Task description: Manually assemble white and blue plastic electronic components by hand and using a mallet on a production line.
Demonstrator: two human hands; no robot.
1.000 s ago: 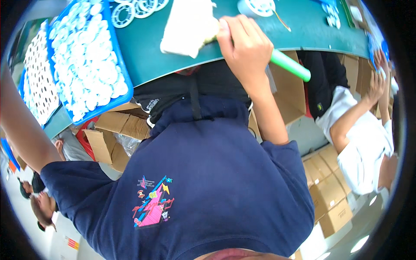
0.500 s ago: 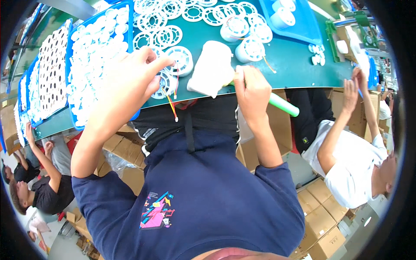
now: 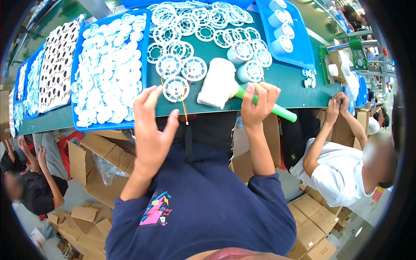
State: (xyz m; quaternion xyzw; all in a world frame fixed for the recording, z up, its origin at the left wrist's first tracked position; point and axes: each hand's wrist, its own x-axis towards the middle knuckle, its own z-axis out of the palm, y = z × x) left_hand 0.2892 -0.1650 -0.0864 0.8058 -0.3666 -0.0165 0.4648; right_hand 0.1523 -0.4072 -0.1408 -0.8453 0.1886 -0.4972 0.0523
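Note:
My right hand (image 3: 259, 104) is closed around the green handle of a mallet (image 3: 216, 83). The mallet's bulky head is wrapped in white material and rests on or just above the green table. My left hand (image 3: 152, 125) holds nothing, its fingers apart, just off the table's front edge. Nearest to it is a round white motor-like part (image 3: 176, 89) with thin coloured wires hanging over the edge. Two similar round parts (image 3: 193, 69) sit right behind it. Beyond the mallet stand two white cylinders with ringed tops (image 3: 250, 71).
Many flat white rings (image 3: 205, 33) cover the back of the table (image 3: 299, 97). A blue tray (image 3: 78, 123) of small white caps stands left; another blue tray (image 3: 299, 52) holds several cylinders. A green press (image 3: 356, 54) is at right. People sit at both sides; cardboard boxes (image 3: 314, 203) lie below.
My left hand has drawn back from the round parts toward me and opened. The wired part now stands uncovered near the edge. My right hand still grips the mallet.

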